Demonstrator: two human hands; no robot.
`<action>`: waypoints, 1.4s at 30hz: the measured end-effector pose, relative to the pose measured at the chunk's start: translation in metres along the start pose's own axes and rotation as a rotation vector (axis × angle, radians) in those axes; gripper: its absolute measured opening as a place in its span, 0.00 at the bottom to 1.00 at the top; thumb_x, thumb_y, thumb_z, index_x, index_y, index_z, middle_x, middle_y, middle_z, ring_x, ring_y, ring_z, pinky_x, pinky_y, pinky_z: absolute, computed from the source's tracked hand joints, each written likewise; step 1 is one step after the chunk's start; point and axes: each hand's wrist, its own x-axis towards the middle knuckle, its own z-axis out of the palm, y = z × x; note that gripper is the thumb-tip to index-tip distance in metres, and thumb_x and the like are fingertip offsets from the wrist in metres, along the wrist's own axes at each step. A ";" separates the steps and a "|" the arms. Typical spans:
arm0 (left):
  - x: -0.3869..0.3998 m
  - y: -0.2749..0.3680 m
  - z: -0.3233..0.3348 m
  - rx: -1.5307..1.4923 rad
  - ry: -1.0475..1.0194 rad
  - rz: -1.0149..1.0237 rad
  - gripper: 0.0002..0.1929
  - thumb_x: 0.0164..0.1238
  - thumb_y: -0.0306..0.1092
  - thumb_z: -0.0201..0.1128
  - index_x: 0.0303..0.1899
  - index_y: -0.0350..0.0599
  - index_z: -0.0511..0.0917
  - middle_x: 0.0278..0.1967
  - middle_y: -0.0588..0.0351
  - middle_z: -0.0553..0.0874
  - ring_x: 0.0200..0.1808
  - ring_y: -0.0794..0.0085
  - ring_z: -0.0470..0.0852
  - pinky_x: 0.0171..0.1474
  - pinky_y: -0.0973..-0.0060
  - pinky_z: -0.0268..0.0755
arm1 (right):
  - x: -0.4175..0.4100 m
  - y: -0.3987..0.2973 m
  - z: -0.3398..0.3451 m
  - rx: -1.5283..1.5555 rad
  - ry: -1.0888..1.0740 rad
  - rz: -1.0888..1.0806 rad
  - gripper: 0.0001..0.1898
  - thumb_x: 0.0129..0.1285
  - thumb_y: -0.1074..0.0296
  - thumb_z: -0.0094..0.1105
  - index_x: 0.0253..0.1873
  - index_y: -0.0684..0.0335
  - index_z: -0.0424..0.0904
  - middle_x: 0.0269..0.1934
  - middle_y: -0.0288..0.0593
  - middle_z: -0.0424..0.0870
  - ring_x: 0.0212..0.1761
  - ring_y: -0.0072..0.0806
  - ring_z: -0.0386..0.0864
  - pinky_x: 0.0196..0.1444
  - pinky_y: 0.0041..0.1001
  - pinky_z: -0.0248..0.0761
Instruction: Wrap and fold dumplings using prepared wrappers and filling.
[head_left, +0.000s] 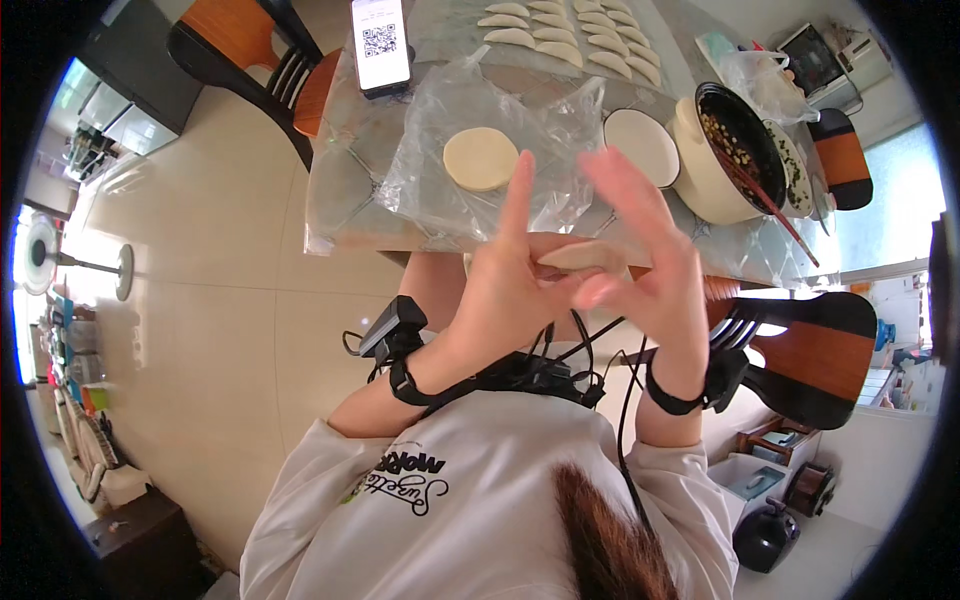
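A folded, filled dumpling (579, 256) lies in the fingers of my left hand (506, 281), which is in front of the table edge with its index finger pointing up. My right hand (660, 277), blurred, is curved beside it, thumb near the dumpling and fingers spread; whether the thumb touches the dough I cannot tell. Beyond my hands, a round stack of dough wrappers (481, 158) rests on a clear plastic bag (427, 176). Rows of folded dumplings (559, 52) lie on the covered table at the far side.
A cream pot of filling (694, 169) with red chopsticks (776, 206) in it stands at the right. Between it and the bag is a white dish (645, 146). A phone (381, 49) stands at the back left. Wooden chairs (810, 356) flank the table (337, 150). Black cables (592, 345) hang at my waist.
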 end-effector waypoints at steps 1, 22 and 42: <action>0.001 0.002 -0.001 -0.128 -0.008 -0.107 0.49 0.51 0.24 0.66 0.68 0.36 0.37 0.32 0.51 0.85 0.30 0.77 0.81 0.35 0.80 0.74 | 0.000 0.006 -0.003 0.202 0.052 0.142 0.14 0.48 0.69 0.68 0.42 0.61 0.83 0.49 0.43 0.81 0.64 0.40 0.65 0.60 0.35 0.61; 0.017 -0.035 -0.087 -0.709 0.308 -0.019 0.28 0.64 0.21 0.55 0.64 0.37 0.54 0.54 0.41 0.75 0.52 0.64 0.78 0.52 0.76 0.69 | 0.219 0.082 0.002 -0.313 -0.092 0.160 0.11 0.61 0.64 0.57 0.43 0.63 0.82 0.30 0.34 0.83 0.31 0.14 0.74 0.35 0.17 0.66; 0.023 -0.101 -0.144 -0.312 0.499 -0.081 0.25 0.66 0.20 0.48 0.63 0.35 0.52 0.53 0.38 0.74 0.51 0.56 0.78 0.55 0.63 0.69 | 0.373 0.319 0.074 -0.458 -0.204 0.141 0.13 0.57 0.59 0.57 0.39 0.63 0.83 0.33 0.52 0.83 0.35 0.42 0.80 0.40 0.32 0.70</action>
